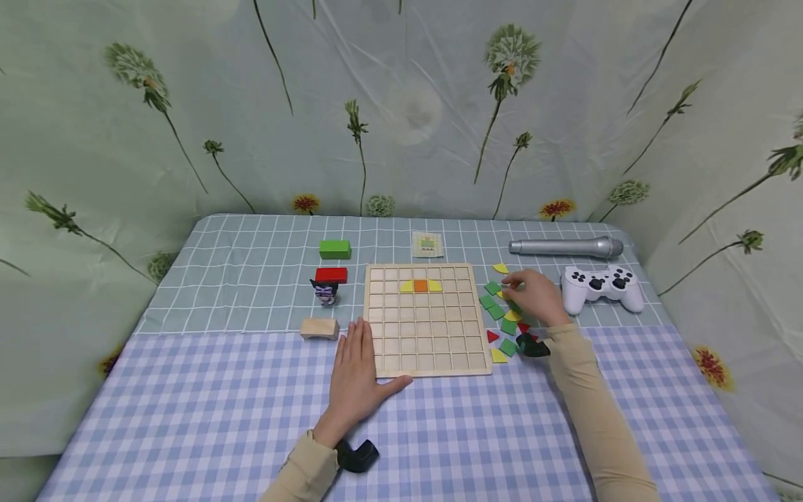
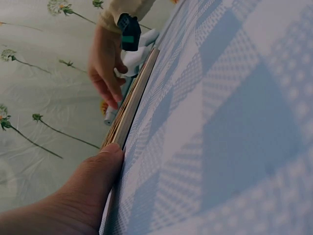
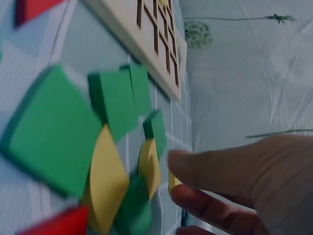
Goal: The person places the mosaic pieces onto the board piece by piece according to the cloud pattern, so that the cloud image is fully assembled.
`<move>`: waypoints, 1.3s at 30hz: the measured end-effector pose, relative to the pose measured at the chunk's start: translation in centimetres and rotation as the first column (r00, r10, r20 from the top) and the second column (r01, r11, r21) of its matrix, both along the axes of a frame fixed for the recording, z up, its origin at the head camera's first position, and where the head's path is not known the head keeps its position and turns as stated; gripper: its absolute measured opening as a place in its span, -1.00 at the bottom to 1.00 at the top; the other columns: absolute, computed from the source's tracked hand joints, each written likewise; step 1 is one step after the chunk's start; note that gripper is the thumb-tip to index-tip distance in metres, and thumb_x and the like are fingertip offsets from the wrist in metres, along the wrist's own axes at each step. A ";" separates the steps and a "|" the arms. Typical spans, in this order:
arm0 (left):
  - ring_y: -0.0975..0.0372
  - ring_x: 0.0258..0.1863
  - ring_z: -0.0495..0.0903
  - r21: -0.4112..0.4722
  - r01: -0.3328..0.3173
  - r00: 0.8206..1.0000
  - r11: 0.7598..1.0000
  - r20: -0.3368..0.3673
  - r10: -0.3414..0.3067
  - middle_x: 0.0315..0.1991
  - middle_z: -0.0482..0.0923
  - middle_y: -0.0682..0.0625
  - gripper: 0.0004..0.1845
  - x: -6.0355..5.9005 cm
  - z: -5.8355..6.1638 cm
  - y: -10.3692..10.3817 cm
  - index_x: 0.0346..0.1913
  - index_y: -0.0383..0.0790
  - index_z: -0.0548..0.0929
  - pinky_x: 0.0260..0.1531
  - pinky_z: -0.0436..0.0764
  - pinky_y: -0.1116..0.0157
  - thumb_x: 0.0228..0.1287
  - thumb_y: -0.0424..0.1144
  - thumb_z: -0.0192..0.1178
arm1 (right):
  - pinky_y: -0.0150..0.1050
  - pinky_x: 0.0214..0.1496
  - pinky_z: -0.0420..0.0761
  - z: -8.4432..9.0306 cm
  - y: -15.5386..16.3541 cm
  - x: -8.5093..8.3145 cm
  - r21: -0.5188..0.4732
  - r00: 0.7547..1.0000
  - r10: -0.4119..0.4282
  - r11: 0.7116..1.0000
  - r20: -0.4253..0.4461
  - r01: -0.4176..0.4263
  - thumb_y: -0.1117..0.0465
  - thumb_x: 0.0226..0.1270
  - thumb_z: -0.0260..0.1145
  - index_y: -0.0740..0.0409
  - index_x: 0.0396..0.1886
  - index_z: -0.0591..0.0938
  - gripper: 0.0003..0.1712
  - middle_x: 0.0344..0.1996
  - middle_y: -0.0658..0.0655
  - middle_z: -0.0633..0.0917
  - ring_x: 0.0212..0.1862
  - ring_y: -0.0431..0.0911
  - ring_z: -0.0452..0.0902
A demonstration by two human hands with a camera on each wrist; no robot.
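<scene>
A wooden grid board (image 1: 414, 345) lies in the middle, with an orange square (image 1: 421, 286) between two yellow pieces (image 1: 435, 286) in an upper row. My left hand (image 1: 356, 369) lies flat at its lower left corner, fingers along the left side, thumb at the front edge. Beyond the board's right side, my right hand (image 1: 536, 296) hovers over loose pieces, fingers loosely bent. In the right wrist view, thumb and index stand apart, a yellow piece (image 3: 173, 182) showing between them. Around it lie green squares (image 3: 54, 134), yellow pieces (image 3: 105, 183) and red triangles (image 1: 492, 336).
A pattern card (image 1: 427, 245) lies behind the board. To the left are a green block (image 1: 335, 249), a red block (image 1: 331, 275), a small figurine (image 1: 325, 291) and a wooden block (image 1: 319, 328). A microphone (image 1: 564, 247) and a white game controller (image 1: 602, 287) lie at the right.
</scene>
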State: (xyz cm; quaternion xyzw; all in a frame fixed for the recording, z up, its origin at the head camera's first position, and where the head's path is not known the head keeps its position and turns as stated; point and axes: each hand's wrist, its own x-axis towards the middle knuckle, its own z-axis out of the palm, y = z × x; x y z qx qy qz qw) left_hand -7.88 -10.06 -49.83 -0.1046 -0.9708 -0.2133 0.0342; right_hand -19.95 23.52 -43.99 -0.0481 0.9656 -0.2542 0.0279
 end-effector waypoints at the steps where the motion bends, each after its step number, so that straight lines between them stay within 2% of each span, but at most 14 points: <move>1: 0.02 0.46 -0.29 -0.001 0.000 1.000 1.000 -0.002 0.000 0.49 -0.21 -0.23 0.30 0.0 0.0 0.0 0.47 -0.41 -0.12 0.40 -0.26 0.12 -0.06 0.50 0.13 | -0.11 -0.32 0.47 0.0 0.2 0.0 0.007 1.000 0.007 1.000 0.020 -0.007 0.21 0.23 0.34 0.28 -0.12 0.69 -0.72 -0.28 0.22 0.63 -0.28 0.06 0.48; 5: 0.01 0.46 -0.27 0.004 0.002 1.000 1.000 -0.013 -0.002 0.49 -0.20 -0.24 0.30 0.0 -0.1 -0.1 0.47 -0.42 -0.11 0.40 -0.24 0.11 -0.06 0.49 0.14 | -0.02 -0.24 0.50 0.0 0.7 0.1 0.024 0.997 0.028 0.999 0.074 -0.030 0.22 0.21 0.36 0.30 -0.08 0.69 -0.68 -0.26 0.22 0.62 -0.21 0.10 0.49; 9: 0.01 0.46 -0.27 0.006 0.004 1.000 1.000 -0.017 -0.004 0.49 -0.20 -0.24 0.29 -0.1 -0.1 -0.1 0.47 -0.42 -0.11 0.40 -0.24 0.11 -0.05 0.49 0.14 | -0.02 -0.25 0.51 0.0 0.7 0.0 0.024 0.997 0.031 0.999 0.073 -0.033 0.24 0.17 0.39 0.31 -0.12 0.69 -0.70 -0.28 0.21 0.62 -0.23 0.08 0.50; 15: 0.01 0.46 -0.26 0.008 0.003 1.000 1.000 -0.017 -0.003 0.49 -0.20 -0.24 0.29 0.0 -0.2 0.0 0.47 -0.42 -0.11 0.40 -0.23 0.10 -0.05 0.49 0.14 | -0.12 -0.33 0.44 -0.4 1.1 -0.5 -0.043 0.997 0.026 0.999 0.068 -0.023 0.25 0.09 0.44 0.29 -0.29 0.63 -0.77 -0.40 0.17 0.59 -0.35 0.03 0.44; 19: -0.01 0.45 -0.24 0.014 0.008 1.000 1.000 -0.027 -0.008 0.48 -0.18 -0.26 0.29 0.1 -0.2 0.0 0.46 -0.44 -0.08 0.39 -0.21 0.08 -0.06 0.47 0.17 | -0.19 -0.37 0.39 -0.6 1.3 -0.6 -0.096 0.996 0.012 0.995 0.084 -0.004 0.25 0.10 0.44 0.27 -0.33 0.60 -0.78 -0.44 0.14 0.57 -0.37 0.01 0.41; 23: -0.01 0.46 -0.26 0.012 0.008 1.000 1.000 -0.024 -0.008 0.48 -0.18 -0.25 0.29 0.0 -0.2 -0.1 0.46 -0.43 -0.10 0.40 -0.23 0.09 -0.05 0.47 0.17 | -0.22 -0.43 0.38 -0.4 0.9 -0.2 -0.131 0.999 0.006 0.991 0.031 -0.002 0.25 0.15 0.41 0.27 -0.31 0.60 -0.80 -0.44 0.15 0.58 -0.41 0.00 0.41; 26: 0.01 0.46 -0.27 0.007 0.004 1.000 1.000 -0.012 -0.004 0.49 -0.19 -0.24 0.30 -0.1 0.0 -0.1 0.47 -0.42 -0.11 0.40 -0.24 0.11 -0.05 0.48 0.15 | -0.22 -0.45 0.38 -0.2 -0.1 0.0 -0.166 0.998 0.036 0.985 -0.050 -0.044 0.27 0.19 0.37 0.29 -0.24 0.61 -0.80 -0.42 0.17 0.59 -0.45 -0.03 0.41; 31: 0.01 0.46 -0.28 -0.003 0.004 1.000 1.000 0.000 -0.004 0.49 -0.21 -0.24 0.30 -0.1 0.0 -0.2 0.47 -0.42 -0.12 0.40 -0.25 0.10 -0.05 0.49 0.14 | -0.23 -0.54 0.34 -0.1 -3.4 0.1 -0.251 0.987 0.098 0.959 -0.125 -0.127 0.28 0.27 0.32 0.29 -0.10 0.63 -0.76 -0.38 0.18 0.57 -0.56 -0.07 0.31; 34: 0.03 0.46 -0.30 -0.008 0.004 1.000 1.000 0.009 -0.004 0.49 -0.22 -0.23 0.30 -0.1 -0.1 -0.2 0.47 -0.40 -0.13 0.39 -0.27 0.12 -0.05 0.51 0.11 | -0.23 -0.52 0.33 -0.2 -5.9 0.0 -0.322 0.986 0.119 0.935 -0.115 -0.151 0.29 0.28 0.29 0.26 -0.07 0.63 -0.76 -0.37 0.17 0.56 -0.55 -0.07 0.30; 39: 0.02 0.46 -0.30 -0.013 0.000 1.000 1.000 0.013 0.001 0.49 -0.22 -0.23 0.31 -0.1 -0.1 -0.1 0.47 -0.41 -0.13 0.39 -0.27 0.12 -0.06 0.53 0.09 | -0.23 -0.47 0.38 -0.5 -10.0 -0.2 -0.440 0.984 0.154 0.880 -0.091 -0.178 0.27 0.24 0.34 0.22 -0.15 0.65 -0.80 -0.39 0.11 0.62 -0.50 -0.06 0.38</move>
